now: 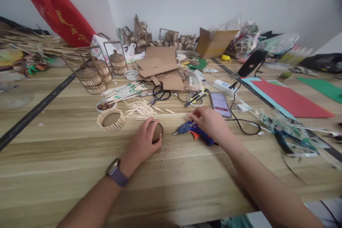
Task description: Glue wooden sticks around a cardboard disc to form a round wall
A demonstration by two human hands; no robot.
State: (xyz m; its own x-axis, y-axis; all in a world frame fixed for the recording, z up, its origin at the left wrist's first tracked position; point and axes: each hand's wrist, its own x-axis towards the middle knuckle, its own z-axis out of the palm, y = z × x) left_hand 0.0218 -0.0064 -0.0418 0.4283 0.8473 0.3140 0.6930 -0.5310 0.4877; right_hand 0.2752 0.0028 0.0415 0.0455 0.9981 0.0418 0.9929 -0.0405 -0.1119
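My left hand [144,137], with a watch on its wrist, has its fingers curved around the edge of a round brown cardboard piece [157,133]. A short pale stick [160,136] stands at that piece's near right edge. To the right, a blue hot glue gun [184,128] with an orange trigger lies with its nozzle pointing left. My right hand [211,123] is over the glue gun, thumb and fingertips pinched together; what they hold, if anything, is hidden. A ring of short upright sticks around a cardboard base [111,121] sits left of my left hand.
Loose short sticks [141,108] and black-handled scissors [161,94] lie beyond my left hand. A utility knife [197,98], a phone [220,104] and a black cable [237,121] are beyond my right. Cardboard sheets [157,60] and lidded baskets [92,74] stand further back.
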